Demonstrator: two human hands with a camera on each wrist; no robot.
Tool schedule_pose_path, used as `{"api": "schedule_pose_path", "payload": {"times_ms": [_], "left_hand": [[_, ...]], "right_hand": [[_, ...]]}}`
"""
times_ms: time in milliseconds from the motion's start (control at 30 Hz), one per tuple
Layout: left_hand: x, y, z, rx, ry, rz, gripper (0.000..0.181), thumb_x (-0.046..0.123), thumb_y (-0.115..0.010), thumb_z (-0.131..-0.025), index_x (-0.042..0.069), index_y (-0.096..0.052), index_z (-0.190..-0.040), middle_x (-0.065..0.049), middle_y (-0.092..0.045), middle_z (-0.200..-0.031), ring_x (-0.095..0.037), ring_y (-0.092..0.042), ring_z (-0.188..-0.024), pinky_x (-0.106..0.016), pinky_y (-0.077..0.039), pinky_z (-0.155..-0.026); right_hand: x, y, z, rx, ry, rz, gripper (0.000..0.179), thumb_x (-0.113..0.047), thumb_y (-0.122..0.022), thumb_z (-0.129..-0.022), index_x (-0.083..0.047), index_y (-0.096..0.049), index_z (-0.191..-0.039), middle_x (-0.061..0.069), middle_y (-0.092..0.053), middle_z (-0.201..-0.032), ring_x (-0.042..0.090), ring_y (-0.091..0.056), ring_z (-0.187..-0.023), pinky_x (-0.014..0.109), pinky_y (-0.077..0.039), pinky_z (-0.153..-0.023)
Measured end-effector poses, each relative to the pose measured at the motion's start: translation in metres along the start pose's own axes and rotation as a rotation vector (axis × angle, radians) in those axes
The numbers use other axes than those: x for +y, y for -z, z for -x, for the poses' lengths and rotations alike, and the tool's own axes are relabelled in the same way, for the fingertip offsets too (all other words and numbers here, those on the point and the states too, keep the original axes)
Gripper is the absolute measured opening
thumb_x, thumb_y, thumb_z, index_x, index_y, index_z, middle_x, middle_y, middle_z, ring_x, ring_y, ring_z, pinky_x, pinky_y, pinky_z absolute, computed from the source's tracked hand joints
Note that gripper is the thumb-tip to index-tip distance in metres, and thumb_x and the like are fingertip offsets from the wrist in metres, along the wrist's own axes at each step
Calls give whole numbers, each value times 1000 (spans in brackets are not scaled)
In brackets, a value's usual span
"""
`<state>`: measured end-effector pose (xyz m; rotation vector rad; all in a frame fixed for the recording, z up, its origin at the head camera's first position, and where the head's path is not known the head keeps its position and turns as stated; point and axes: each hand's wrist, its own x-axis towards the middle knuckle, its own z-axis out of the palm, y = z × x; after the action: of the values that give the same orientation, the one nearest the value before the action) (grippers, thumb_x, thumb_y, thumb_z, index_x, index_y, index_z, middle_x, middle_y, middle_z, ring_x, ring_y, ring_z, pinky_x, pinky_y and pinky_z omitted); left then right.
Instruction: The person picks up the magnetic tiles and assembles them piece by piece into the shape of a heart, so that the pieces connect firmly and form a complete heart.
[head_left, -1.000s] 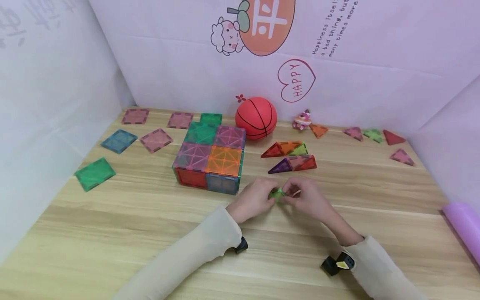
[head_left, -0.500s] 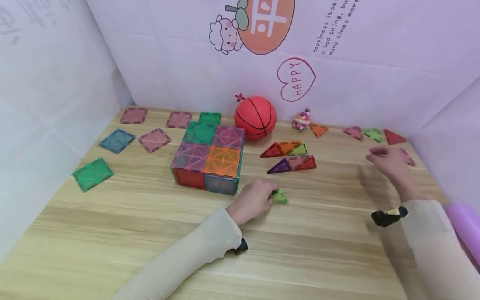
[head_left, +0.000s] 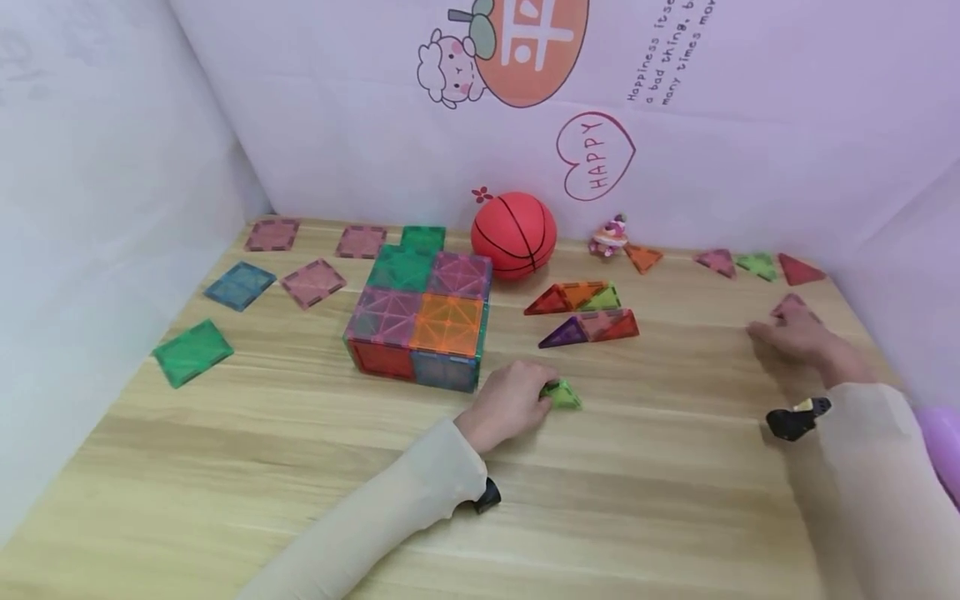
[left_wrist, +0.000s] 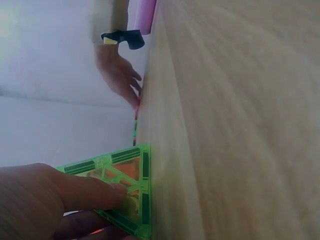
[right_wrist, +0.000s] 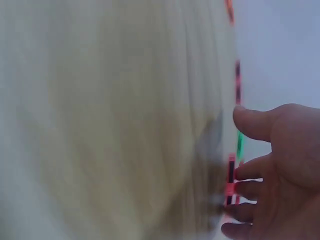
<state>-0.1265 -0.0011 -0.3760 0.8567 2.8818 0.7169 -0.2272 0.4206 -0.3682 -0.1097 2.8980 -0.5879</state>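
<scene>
My left hand (head_left: 512,400) pinches a green triangular magnetic tile (head_left: 564,395), held on edge on the wooden table; in the left wrist view the thumb lies across the tile's face. At the right side my right hand (head_left: 798,337) is at a pink triangular tile (head_left: 789,306), partly hidden behind it. The right wrist view has the thumb spread away from the fingers, whose tips are right at that pink tile (right_wrist: 230,186). Two assembled strips of triangles, a red-orange-green one (head_left: 573,297) and a purple-pink-red one (head_left: 592,327), lie beyond the left hand.
A box of coloured square tiles (head_left: 416,321) stands left of the left hand, a red ball (head_left: 514,236) behind it. Loose square tiles lie at the left, such as a green one (head_left: 193,353). A red triangle (head_left: 800,269) lies back right. A purple roll (head_left: 941,446) is rightmost.
My right hand has left the green tile and moved right, lowering to the pink triangle. My left hand stays in place with the green tile.
</scene>
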Motion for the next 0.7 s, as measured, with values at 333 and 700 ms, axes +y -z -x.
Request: {"api": "schedule_pose_path", "payload": {"times_ms": [333,700], "left_hand": [[2,2,0,5,0,17,4,12,-69,-87,14,-69,-90,5,-64,-83,-7,-51,-71,-20,-41,-60],[2,1,-1,-6,-9,46,4,12,-70,-85,14,-68,-88,5,-65,-84,-5,-52,-71,-19,-43,-64]], "right_hand": [[-71,-20,30,-49,30,84,41,-34,-47,-99,7,-49,-99,25,-54,-92,36,-52,-83,46,-44,-72],[-72,-24,21,61,-27,0,40,-19,-63,-87,13,-51,-107,27,-57,-93,37,-54,-85,40,-44,-69]]}}
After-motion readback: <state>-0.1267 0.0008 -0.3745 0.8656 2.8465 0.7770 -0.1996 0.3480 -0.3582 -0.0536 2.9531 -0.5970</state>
